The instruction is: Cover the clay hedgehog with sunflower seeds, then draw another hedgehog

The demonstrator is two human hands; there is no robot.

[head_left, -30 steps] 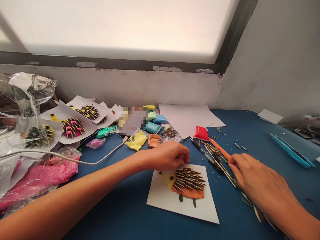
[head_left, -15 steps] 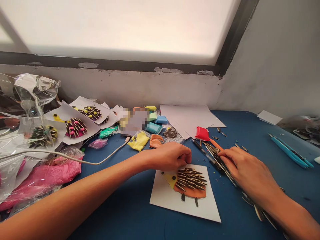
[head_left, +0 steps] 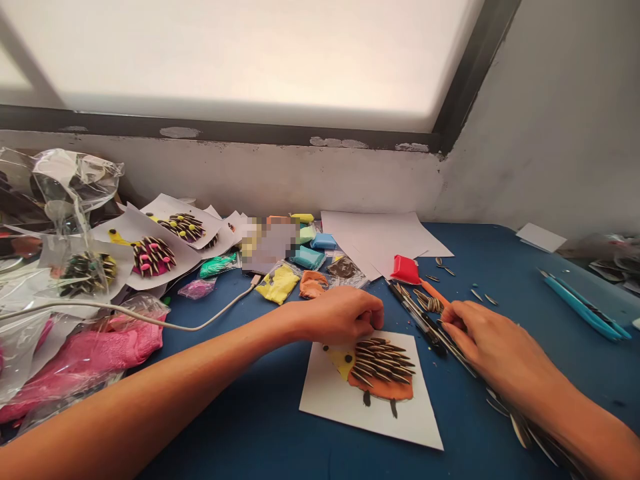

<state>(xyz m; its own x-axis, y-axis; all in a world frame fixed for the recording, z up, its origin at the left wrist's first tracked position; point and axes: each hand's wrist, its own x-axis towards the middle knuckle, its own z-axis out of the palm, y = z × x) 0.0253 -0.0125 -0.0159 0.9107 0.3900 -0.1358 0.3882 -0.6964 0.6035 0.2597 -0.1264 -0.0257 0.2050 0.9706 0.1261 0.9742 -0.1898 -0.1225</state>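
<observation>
My left hand [head_left: 347, 315] is closed, fingers curled at the upper edge of a white card [head_left: 423, 420]; whatever it may hold is hidden. On the card is a hedgehog of yellow and orange clay [head_left: 383, 389], its back covered in rows of sunflower seeds [head_left: 383, 360], with dark eyes and legs. To the right of the card, my right hand [head_left: 493, 337] has thumb and fingers pinched together beside a small pile of sunflower seeds [head_left: 429, 301]. What lies in that pinch is too small to make out. Pens [head_left: 415, 313] and an orange-handled tool [head_left: 431, 290] lie near its fingertips.
Bagged clay [head_left: 277, 283], a red packet [head_left: 405, 269] and white sheets [head_left: 380, 233] lie at the back. Finished hedgehog pictures [head_left: 153, 257], pink clay [head_left: 100, 353] and a white cable [head_left: 195, 327] are on the left. Blue tweezers [head_left: 585, 307] lie far right; loose seeds [head_left: 520, 430] lie under my right forearm.
My right hand has shifted slightly right, and the seed pile by its fingertips looks smaller, showing more of the pens. My left hand stays in place at the card.
</observation>
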